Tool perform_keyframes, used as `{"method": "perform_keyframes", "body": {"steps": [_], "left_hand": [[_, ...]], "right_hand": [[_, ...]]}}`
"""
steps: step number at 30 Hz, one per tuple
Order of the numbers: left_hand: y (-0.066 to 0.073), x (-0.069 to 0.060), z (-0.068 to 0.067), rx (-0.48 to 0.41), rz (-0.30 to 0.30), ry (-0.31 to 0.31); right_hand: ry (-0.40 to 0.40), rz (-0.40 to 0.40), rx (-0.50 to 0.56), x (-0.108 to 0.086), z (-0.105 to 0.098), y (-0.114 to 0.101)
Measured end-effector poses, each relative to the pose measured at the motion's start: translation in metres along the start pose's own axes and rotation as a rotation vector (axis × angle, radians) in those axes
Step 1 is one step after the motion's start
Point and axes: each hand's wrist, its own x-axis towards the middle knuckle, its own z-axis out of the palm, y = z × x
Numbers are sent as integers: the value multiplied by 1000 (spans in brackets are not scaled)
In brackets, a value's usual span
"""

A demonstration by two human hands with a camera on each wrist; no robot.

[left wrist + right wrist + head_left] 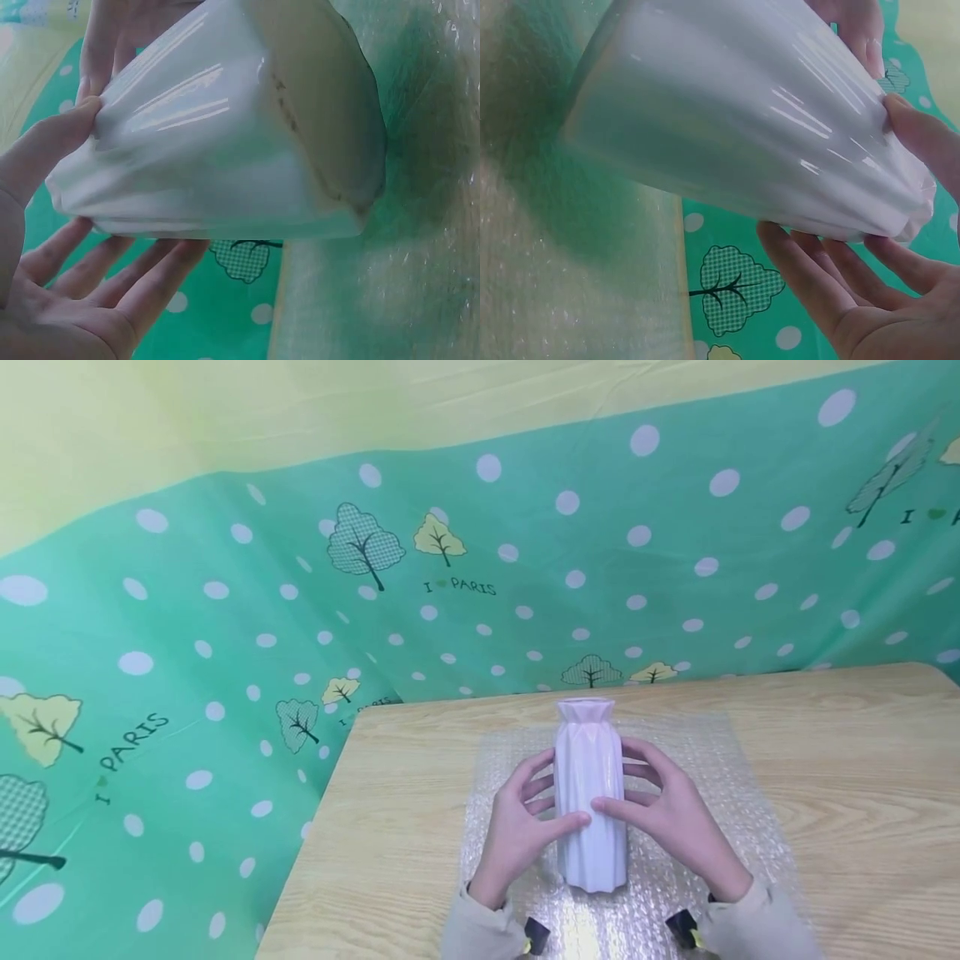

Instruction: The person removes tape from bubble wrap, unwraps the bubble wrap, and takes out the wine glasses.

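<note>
A white ceramic vase (589, 856) with folded, pleated sides and a flared neck is held between both hands, its mouth toward the far side. My left hand (516, 827) grips its left side, thumb across the front and fingers spread along the flank. From the right, my right hand (678, 814) holds it the same way, the two thumb tips close together. The left wrist view shows the vase's beige, unglazed base (330, 105), tilted and raised off the bubble wrap (697, 768). The fingertips behind the vase are partly hidden in the head view.
The bubble wrap sheet lies flat on a wood-grain table (390, 827). Behind and left of the table hangs a green cloth (450, 660) with white dots and printed trees. Small dark objects (682, 928) sit by both sleeve cuffs.
</note>
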Motion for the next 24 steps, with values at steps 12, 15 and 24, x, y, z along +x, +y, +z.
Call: {"method": "perform_keyframes", "body": {"steps": [12, 15, 24], "left_hand": [[-2, 1, 3, -29, 121, 34], [-3, 0, 4, -30, 154, 46], [-6, 2, 5, 34, 264, 53]], "right_hand": [[51, -94, -51, -1, 2, -5], [58, -126, -62, -2, 2, -5], [78, -233, -119, -2, 5, -5]]}}
